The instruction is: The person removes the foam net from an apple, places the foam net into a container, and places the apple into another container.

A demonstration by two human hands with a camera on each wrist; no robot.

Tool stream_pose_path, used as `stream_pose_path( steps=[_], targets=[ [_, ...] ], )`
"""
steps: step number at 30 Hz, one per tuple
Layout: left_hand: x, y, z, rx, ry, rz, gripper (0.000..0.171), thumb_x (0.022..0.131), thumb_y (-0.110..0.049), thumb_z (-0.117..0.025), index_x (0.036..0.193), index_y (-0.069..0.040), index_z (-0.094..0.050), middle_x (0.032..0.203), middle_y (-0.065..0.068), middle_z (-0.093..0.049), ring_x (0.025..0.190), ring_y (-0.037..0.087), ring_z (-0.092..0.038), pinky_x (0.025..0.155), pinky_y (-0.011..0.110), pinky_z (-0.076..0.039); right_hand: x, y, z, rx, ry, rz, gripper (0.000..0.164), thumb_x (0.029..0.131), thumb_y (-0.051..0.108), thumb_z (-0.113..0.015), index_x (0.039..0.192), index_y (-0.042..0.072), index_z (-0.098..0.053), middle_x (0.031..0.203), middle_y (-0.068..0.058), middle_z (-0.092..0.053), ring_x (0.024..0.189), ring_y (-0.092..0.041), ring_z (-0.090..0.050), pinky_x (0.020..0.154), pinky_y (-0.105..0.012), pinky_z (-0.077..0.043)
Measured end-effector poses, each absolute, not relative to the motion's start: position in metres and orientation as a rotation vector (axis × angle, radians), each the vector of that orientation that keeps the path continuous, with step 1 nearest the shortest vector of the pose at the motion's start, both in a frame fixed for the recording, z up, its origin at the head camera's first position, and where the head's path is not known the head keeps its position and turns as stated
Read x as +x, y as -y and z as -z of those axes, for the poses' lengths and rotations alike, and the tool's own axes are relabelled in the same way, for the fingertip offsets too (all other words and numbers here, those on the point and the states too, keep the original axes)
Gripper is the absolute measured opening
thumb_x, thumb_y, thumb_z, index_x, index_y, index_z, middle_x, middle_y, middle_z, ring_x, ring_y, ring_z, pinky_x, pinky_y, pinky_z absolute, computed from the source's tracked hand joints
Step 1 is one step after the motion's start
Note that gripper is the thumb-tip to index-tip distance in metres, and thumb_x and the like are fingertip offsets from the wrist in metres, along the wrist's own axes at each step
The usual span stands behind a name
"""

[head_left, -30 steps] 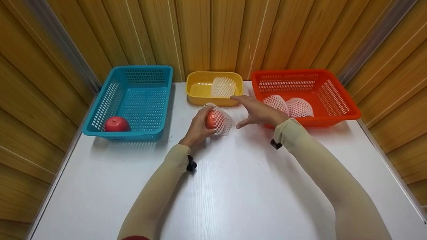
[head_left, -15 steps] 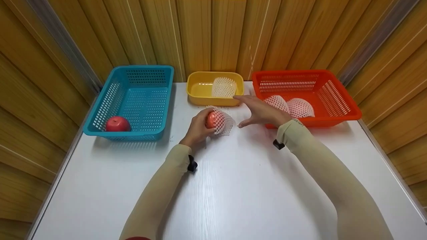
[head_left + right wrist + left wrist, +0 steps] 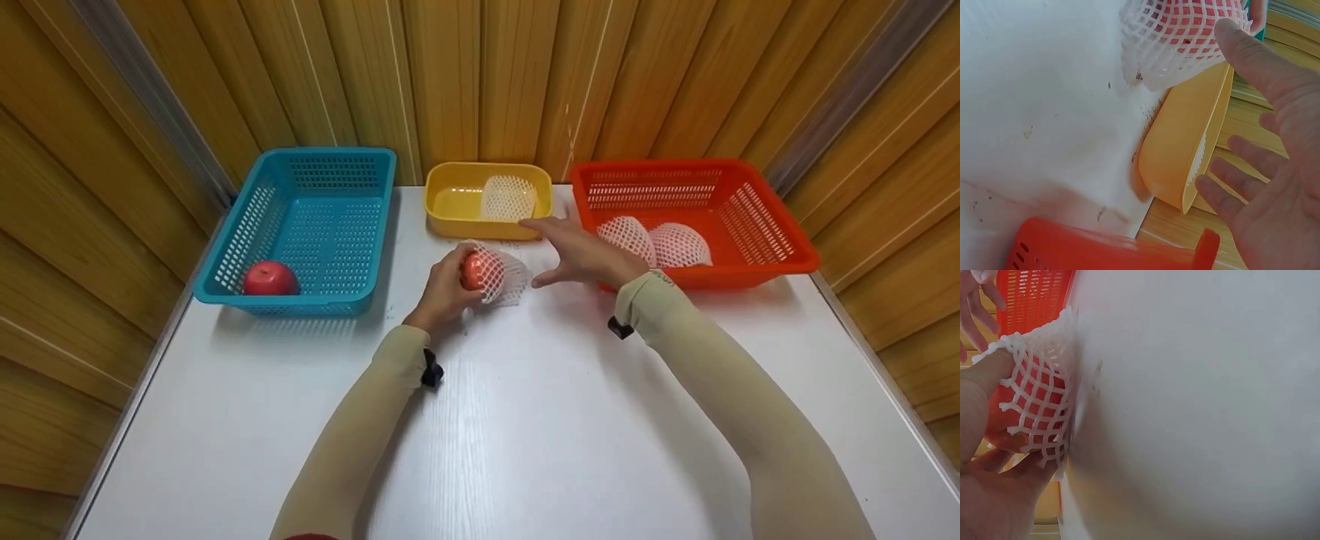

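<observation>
My left hand [image 3: 442, 291] grips a red apple [image 3: 474, 271] from its left side, low over the table. A white foam net sleeve [image 3: 513, 281] covers the apple's right part and hangs loose beyond it. In the left wrist view, the thumb and fingers curl round the apple [image 3: 1002, 422], and the sleeve's cut edge [image 3: 1044, 399] lies by the fingers. My right hand [image 3: 585, 251] is spread, thumb apart from the fingers, to the right of the sleeve and touching nothing I can make out. The right wrist view shows its straight fingers [image 3: 1224, 185].
A blue basket [image 3: 386, 217] at left holds another red apple [image 3: 271, 278]. The yellow tub [image 3: 454, 228] at the back holds a foam net [image 3: 510, 197]. In the red basket [image 3: 780, 262] at right lie two foam-netted pieces [image 3: 679, 245]. Wood-panelled walls surround the white table [image 3: 525, 420].
The view has shifted slightly. My left hand keeps its grip on the netted apple, and my right hand stays spread beside it with hardly any movement.
</observation>
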State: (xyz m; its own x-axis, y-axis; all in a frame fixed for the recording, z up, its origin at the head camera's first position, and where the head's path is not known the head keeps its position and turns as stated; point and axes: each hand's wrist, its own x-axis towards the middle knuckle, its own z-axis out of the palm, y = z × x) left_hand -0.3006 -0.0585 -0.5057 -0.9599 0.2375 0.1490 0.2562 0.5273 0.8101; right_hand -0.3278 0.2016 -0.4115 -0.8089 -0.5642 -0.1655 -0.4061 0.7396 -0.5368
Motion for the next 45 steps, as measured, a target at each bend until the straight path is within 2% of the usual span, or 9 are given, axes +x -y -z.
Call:
stream_pose_path(
  steps=[3,11,14,17,23,26,34,45],
  targets=[
    [-0.3,0.059,0.505,-0.385,2.756,1.451,0.073,0.078,0.004,-0.086,0.139,-0.007,-0.046,0.141,0.015,-0.056,0.131,0.028,-0.054,0.114,0.042,-0.042,-0.329,-0.197,0.415,-0.768,-2.616,0.71,0.099,0.082,0.034,-0.089,0.162,0.03,-0.031,0.167,-0.001,-0.03,0.154,-0.027,-0.022,0.123,-0.056,-0.021],
    [-0.298,0.064,0.503,-0.356,2.76,1.45,0.073,0.075,0.004,-0.088,0.131,-0.007,-0.042,0.137,0.016,-0.058,0.129,0.028,-0.055,0.113,0.042,-0.043,-0.338,-0.183,0.43,-0.922,-2.639,0.666,0.086,0.087,0.026,-0.084,0.159,0.018,-0.038,0.163,-0.006,-0.039,0.15,-0.031,-0.034,0.122,-0.055,-0.026],
    [-0.297,0.066,0.502,-0.375,2.746,1.444,0.075,0.073,0.004,-0.089,0.129,-0.007,-0.041,0.134,0.017,-0.059,0.127,0.029,-0.055,0.112,0.042,-0.044,-0.34,-0.178,0.434,-1.003,-2.627,0.684,0.084,0.087,0.022,-0.084,0.159,0.019,-0.04,0.162,-0.005,-0.04,0.149,-0.03,-0.035,0.122,-0.053,-0.027],
    [-0.296,0.068,0.502,-0.389,2.74,1.445,0.077,0.072,0.002,-0.091,0.128,-0.006,-0.039,0.133,0.018,-0.059,0.125,0.029,-0.056,0.112,0.042,-0.043,-0.342,-0.174,0.438,-1.038,-2.623,0.707,0.085,0.086,0.021,-0.085,0.158,0.026,-0.041,0.162,-0.002,-0.041,0.149,-0.028,-0.036,0.121,-0.052,-0.028],
    [-0.294,0.071,0.5,-0.362,2.762,1.423,0.092,0.07,-0.008,-0.095,0.139,-0.008,-0.035,0.141,0.017,-0.054,0.13,0.029,-0.052,0.117,0.042,-0.038,-0.343,-0.165,0.443,-1.138,-2.61,0.784,0.091,0.085,0.016,-0.086,0.159,0.033,-0.037,0.162,0.004,-0.04,0.15,-0.027,-0.035,0.122,-0.052,-0.027],
    [-0.292,0.074,0.5,-0.337,2.791,1.402,0.098,0.071,-0.014,-0.095,0.147,-0.012,-0.034,0.144,0.014,-0.051,0.131,0.027,-0.05,0.118,0.042,-0.037,-0.342,-0.162,0.444,-1.137,-2.61,0.78,0.087,0.085,0.016,-0.086,0.159,0.03,-0.04,0.161,0.003,-0.042,0.149,-0.025,-0.036,0.122,-0.052,-0.027],
    [-0.286,0.08,0.498,-0.32,2.829,1.384,0.091,0.076,-0.019,-0.093,0.152,-0.019,-0.042,0.141,0.008,-0.049,0.126,0.024,-0.049,0.113,0.041,-0.043,-0.339,-0.155,0.444,-0.993,-2.615,0.708,0.078,0.088,0.024,-0.083,0.156,0.025,-0.045,0.157,0.002,-0.047,0.147,-0.022,-0.04,0.121,-0.05,-0.031],
    [-0.284,0.088,0.501,-0.352,2.777,1.392,0.088,0.075,-0.018,-0.091,0.148,-0.009,-0.044,0.136,0.011,-0.052,0.122,0.026,-0.053,0.111,0.039,-0.045,-0.341,-0.149,0.451,-1.047,-2.617,0.611,0.072,0.088,0.025,-0.084,0.151,0.018,-0.051,0.151,-0.003,-0.054,0.14,-0.026,-0.048,0.119,-0.05,-0.034]
  ],
)
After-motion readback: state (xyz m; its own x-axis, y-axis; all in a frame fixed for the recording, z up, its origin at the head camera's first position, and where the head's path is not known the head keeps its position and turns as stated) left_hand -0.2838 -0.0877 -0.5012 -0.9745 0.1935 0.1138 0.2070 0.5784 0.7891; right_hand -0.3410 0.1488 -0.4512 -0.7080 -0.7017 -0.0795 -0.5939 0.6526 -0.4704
